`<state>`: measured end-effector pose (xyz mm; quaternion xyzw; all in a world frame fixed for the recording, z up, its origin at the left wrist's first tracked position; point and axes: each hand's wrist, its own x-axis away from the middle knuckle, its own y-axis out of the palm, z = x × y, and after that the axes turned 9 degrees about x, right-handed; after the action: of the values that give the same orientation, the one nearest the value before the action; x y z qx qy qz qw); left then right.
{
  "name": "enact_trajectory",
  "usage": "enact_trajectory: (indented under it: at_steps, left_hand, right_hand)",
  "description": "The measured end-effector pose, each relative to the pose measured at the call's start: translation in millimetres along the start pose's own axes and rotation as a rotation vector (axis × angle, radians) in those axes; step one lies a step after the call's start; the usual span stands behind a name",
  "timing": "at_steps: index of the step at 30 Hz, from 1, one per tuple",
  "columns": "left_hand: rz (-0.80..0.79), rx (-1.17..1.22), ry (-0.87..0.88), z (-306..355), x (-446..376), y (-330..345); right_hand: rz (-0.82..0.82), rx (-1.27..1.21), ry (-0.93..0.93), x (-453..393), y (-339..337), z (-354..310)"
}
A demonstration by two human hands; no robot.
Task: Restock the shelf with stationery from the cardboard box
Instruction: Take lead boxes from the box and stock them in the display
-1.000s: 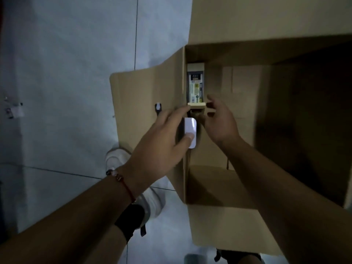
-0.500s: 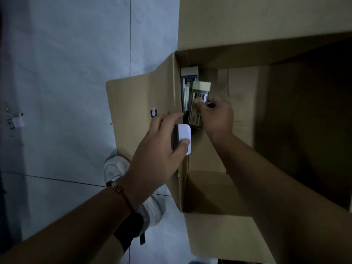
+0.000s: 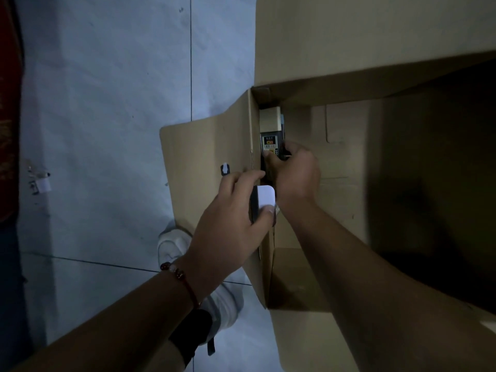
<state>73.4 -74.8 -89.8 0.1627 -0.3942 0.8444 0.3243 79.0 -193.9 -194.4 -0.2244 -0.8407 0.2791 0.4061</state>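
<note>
Inside the cardboard box (image 3: pixel 375 76) at upper centre, the lifted packet (image 3: pixel 269 142) has been pressed back by the pinching right hand (image 3: pixel 294 174), while the left hand (image 3: pixel 236 210) still clasps a white-ended item (image 3: pixel 265 195).

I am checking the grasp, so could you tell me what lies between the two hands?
In the head view, the cardboard box's side wall stands between the left hand and right hand.

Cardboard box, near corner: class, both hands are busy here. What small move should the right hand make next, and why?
Probably lift the labelled pack straight up out of the cardboard box. The right hand already grips it against the box's left wall, while the left hand holds a white-faced item at the rim, so the pack seems ready to come out.
</note>
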Motion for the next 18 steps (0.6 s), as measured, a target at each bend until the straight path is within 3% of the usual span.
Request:
enact_trajectory:
  at_steps: [7,10,12,15,18]
  left_hand:
    - [-0.067,-0.017,-0.024,6,-3,-7]
    - [-0.122,0.048,-0.093,17,-2,-17]
    - [-0.069,0.118,-0.162,36,1,-30]
    - [-0.012,0.411,-0.335,89,15,-54]
    - [-0.273,0.929,-0.514,169,50,-95]
  right_hand:
    - [-0.117,-0.212,0.087,6,-22,6]
    - [-0.182,-0.507,0.290,19,-54,3]
    - [-0.281,-0.720,0.407,42,-92,-4]
    - [-0.398,-0.885,0.423,96,-164,-29]
    - [-0.530,-0.907,0.419,167,-246,-75]
